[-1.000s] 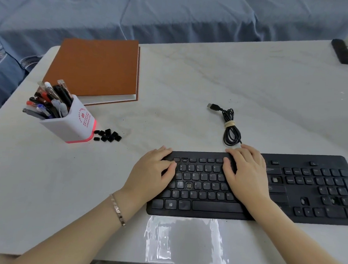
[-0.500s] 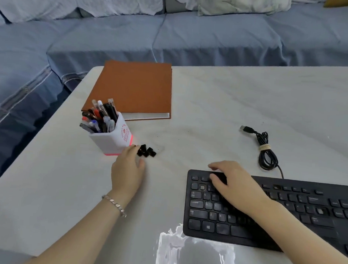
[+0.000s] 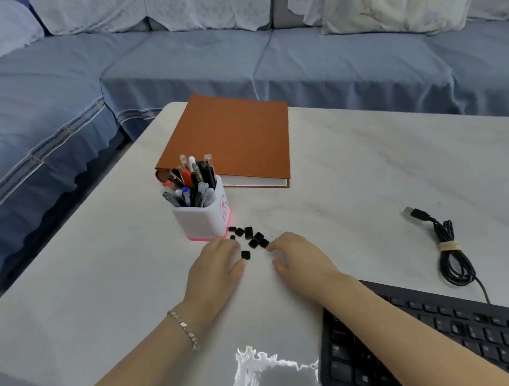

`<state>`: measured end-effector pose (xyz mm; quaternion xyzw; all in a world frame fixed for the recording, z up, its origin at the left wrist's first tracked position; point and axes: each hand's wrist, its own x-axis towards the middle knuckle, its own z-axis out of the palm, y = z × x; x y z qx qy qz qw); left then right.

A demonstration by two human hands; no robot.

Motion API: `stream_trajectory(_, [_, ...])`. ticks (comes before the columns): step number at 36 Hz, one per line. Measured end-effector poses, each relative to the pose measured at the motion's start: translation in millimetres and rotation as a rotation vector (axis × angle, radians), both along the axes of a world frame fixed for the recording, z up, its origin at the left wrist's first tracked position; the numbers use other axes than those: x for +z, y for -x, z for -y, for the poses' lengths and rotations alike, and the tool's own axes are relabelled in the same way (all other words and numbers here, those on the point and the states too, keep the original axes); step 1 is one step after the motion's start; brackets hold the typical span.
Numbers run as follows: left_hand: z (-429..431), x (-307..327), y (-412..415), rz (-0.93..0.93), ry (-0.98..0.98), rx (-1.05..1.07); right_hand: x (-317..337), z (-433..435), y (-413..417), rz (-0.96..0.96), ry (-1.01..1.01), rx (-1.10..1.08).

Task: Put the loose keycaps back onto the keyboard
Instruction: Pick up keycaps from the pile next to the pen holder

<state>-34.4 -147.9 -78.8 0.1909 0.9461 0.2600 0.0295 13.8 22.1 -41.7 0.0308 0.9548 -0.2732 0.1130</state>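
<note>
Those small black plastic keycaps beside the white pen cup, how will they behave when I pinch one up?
The small black plastic keycaps look tiny and rigid, so probably very light and easy to fumble. Being boxy, they should slide rather than roll on the smooth pale marbled tabletop.

And off they went! A second back both hands lay on the keyboard (image 3: 417,334). The left hand (image 3: 214,267) broke away first, slid out toward ten o'clock and landed by the loose keycaps (image 3: 252,237) next to the pen holder (image 3: 204,219). Then the right hand (image 3: 300,260) came off the keys too and followed, settling palm down at the pile's four o'clock. The tight pile had loosened, and a single keycap (image 3: 245,255) ended up apart at six o'clock, between the two thumbs. The view swung left as well, so the keyboard dropped to the five o'clock corner.
</note>
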Motion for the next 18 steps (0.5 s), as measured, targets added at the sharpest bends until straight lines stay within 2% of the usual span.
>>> stream_trajectory(5, [-1.6, -1.5, 7.7, -0.034, 0.006, -0.134, -7.4, 13.6, 29.1, 0.033, -0.017, -0.054])
stream_trajectory(11, [-0.1, -0.6, 8.5, 0.008, -0.043, -0.102, -15.5, 18.2, 39.6, 0.019, -0.06, -0.124])
stream_trajectory(13, [2.4, 3.0, 4.4, 0.065, -0.131, -0.037, -15.8, 19.4, 38.0, 0.019, -0.057, -0.142])
stream_trajectory(16, [4.6, 16.5, -3.7, 0.221, -0.382, 0.149, -14.9, 20.4, 31.3, 0.023, -0.069, -0.145])
stream_trajectory(18, [6.0, 25.7, -9.6, 0.282, -0.55, 0.221, -14.1, 20.6, 22.2, 0.008, 0.041, -0.181])
